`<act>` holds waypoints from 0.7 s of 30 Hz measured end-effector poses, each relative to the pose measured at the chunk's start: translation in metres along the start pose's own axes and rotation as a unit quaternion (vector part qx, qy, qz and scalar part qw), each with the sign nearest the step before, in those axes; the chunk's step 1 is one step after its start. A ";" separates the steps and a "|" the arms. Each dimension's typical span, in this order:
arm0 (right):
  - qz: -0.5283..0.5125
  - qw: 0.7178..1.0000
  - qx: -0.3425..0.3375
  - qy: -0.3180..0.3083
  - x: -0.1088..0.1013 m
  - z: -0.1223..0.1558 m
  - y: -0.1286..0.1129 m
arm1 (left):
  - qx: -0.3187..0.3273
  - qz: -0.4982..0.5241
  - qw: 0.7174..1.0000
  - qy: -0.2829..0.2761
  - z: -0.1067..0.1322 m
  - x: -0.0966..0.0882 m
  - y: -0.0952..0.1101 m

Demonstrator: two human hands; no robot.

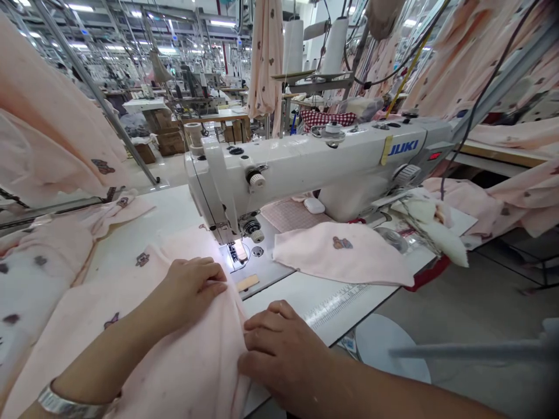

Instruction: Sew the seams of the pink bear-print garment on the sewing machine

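Pink printed fabric (183,372) spreads over the table on the left and hangs toward me. My left hand (192,291) is closed on its upper edge, fingers pinched together just left of the needle area. Lower down, my right hand (279,349) grips the fabric's right edge between thumb and fingers. The lit presser foot (238,250) of a white sewing machine (297,169) stands just beyond my left fingertips. A separate cut pink piece (345,253) with a small animal print lies flat to the right of the needle, apart from both hands.
A printed ruler strip (336,305) runs along the table's front edge. Thread cones (336,43) stand behind the machine. More pink fabric hangs at left (48,116) and right. A yellowish strip (248,283) lies by the needle plate. Below at right is a pale round surface (391,349).
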State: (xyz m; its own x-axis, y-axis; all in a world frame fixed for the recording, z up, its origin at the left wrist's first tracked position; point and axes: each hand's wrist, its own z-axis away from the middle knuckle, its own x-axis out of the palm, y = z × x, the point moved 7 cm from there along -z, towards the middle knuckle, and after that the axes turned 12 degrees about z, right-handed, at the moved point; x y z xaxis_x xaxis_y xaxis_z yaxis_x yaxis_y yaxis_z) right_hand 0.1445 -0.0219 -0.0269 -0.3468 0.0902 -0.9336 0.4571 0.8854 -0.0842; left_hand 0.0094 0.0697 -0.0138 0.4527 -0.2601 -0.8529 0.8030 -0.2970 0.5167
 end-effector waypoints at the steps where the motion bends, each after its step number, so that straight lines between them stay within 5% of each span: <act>1: -0.001 1.000 0.004 0.009 -0.001 0.000 0.001 | -0.008 -0.012 1.000 0.000 -0.001 0.000 0.002; 13: -0.023 0.999 0.047 -0.002 -0.001 -0.001 0.008 | -0.044 -0.105 0.988 0.104 -0.009 0.005 0.004; 21: 0.022 0.999 -0.024 0.019 -0.004 -0.004 0.017 | 0.078 -0.151 0.970 0.177 0.044 0.046 0.023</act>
State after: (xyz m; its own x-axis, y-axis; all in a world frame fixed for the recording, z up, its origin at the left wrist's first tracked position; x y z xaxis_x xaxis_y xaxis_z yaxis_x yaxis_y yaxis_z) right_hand 0.1505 -0.0052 -0.0236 -0.3588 0.1464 -0.9219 0.4330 0.9010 -0.0255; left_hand 0.0318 0.0109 -0.0376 0.3333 0.1827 -0.9249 0.8637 -0.4526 0.2219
